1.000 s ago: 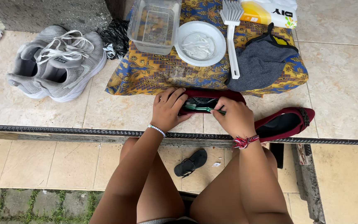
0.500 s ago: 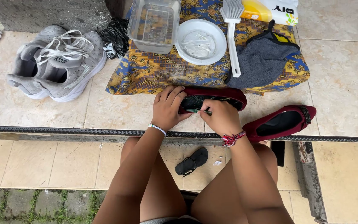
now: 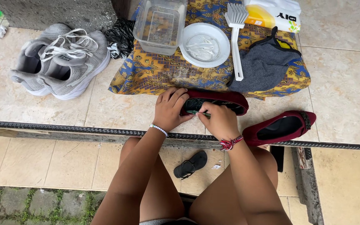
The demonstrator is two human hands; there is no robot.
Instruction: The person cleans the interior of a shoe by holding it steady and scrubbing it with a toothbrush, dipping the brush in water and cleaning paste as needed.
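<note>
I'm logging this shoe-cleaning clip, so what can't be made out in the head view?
- Green tool in the right hand: mostly covered by fingers, kind unclear.
- Near end of the dark red shoe: hidden under the left hand.
- White packet: cut off by the top edge.

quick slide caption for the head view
Left hand steadies a dark red flat shoe while the right hand works a thin green tool inside it.
</note>
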